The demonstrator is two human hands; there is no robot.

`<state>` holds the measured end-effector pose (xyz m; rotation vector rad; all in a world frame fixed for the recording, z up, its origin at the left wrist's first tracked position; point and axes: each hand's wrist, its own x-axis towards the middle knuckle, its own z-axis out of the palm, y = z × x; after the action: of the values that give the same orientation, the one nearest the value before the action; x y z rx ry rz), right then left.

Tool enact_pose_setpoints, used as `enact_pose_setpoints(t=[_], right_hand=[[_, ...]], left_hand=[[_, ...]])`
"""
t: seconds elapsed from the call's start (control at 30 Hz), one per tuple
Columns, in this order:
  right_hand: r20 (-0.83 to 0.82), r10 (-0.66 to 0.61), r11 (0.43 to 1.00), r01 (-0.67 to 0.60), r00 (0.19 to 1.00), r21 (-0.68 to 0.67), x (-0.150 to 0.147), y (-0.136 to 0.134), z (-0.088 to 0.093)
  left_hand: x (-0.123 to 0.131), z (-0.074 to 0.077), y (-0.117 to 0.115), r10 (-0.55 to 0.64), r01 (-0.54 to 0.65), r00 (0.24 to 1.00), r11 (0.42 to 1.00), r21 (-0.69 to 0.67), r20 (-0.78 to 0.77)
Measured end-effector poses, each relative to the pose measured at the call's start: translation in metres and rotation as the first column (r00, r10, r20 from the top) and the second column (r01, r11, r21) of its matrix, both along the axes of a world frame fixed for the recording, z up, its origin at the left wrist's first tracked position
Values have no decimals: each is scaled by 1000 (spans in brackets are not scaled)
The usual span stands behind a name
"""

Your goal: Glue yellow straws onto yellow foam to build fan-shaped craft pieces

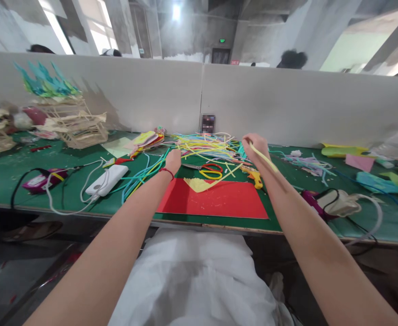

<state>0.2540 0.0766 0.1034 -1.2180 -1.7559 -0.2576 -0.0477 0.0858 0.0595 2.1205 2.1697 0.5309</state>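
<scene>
My right hand [255,146] is closed around a pale yellow pipe cleaner [265,158] that trails back along my forearm. It hovers at the right edge of a loose pile of coloured pipe cleaners [206,146] on the green table [66,194]. My left hand [174,161], a red string round its wrist, reaches into the left side of that pile; its fingers are curled and what they hold is hidden. Between my arms lie a red sheet [219,201], a yellow cut-out piece [199,184] and red-and-yellow scissors [207,170].
A yellow glue gun [255,177] lies right of the scissors. A white power bank [107,179] with cables sits at left, wooden stick models [76,122] behind it. Coloured paper scraps [372,172] and a device [335,201] lie at right. A grey partition [270,104] backs the table.
</scene>
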Motion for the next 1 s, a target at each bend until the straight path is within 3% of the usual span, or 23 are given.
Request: enact_pose_setpoints(t=[0.13,0.27,0.4,0.5,0.63,0.77,0.87,1.0], right_hand=[[9,-71,997,71,997,-19,20,16,9],[69,-67,967,81,995,-240,34,26,10],[40,-82,937,91,996,-337,28,23,5],[20,-95,931,96,995,-352,17,16,4],[-22,-117,922,100,993,-375,10,8,11],[-217,-50,866,-66,975,-496,15,3,16],[-483,-31,806,-263,875,-529,17,-1,17],[-668,-28,814,-371,744,-447,19,-3,25]], left_hand=[[-4,-8,3,7,-8,999,1000,12,39],[10,-9,0,-48,25,985,990,140,166],[51,2,-17,-252,209,948,954,214,195],[92,7,-33,-493,456,858,861,226,144],[128,-2,-44,-501,503,856,864,15,130],[131,-20,-42,-498,513,851,856,-58,168],[125,-29,-39,-510,527,840,848,-56,185],[121,-34,-37,-518,537,829,843,-41,211]])
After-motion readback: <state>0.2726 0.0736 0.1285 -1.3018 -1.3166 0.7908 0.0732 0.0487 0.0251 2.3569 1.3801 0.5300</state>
